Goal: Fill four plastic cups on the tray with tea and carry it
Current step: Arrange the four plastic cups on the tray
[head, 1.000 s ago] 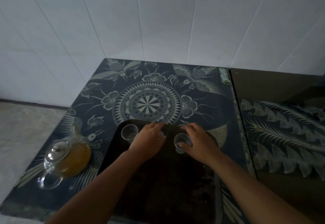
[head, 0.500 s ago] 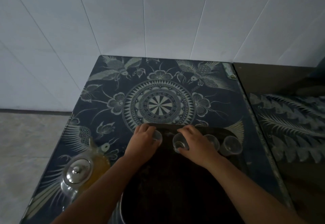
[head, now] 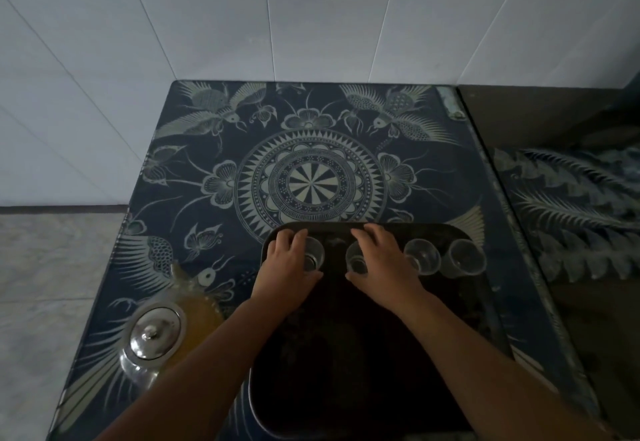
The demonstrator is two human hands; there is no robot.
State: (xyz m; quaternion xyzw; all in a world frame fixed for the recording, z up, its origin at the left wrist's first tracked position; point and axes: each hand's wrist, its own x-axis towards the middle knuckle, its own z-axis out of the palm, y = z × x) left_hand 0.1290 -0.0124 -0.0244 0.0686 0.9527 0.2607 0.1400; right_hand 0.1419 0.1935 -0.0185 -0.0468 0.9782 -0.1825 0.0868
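Note:
A dark tray point(head: 346, 364) lies on the patterned table in front of me. Along its far edge stand several clear plastic cups, all looking empty. My left hand point(head: 287, 267) is wrapped around the leftmost cup point(head: 313, 256). My right hand point(head: 384, 264) grips the second cup point(head: 356, 262). Two more cups point(head: 423, 256) point(head: 465, 258) stand free at the right end of the row. A glass teapot point(head: 166, 329) with a steel lid and amber tea sits on the table left of the tray, partly behind my left forearm.
The dark blue table point(head: 311, 170) with bird and mandala pattern ends at a white panelled wall point(head: 311, 17) behind. A second table point(head: 571, 205) adjoins on the right. Grey floor point(head: 52, 284) lies to the left.
The view has shifted left and closer. The cup under my left hand now sits next to the others in a row. Both hands stay on their cups.

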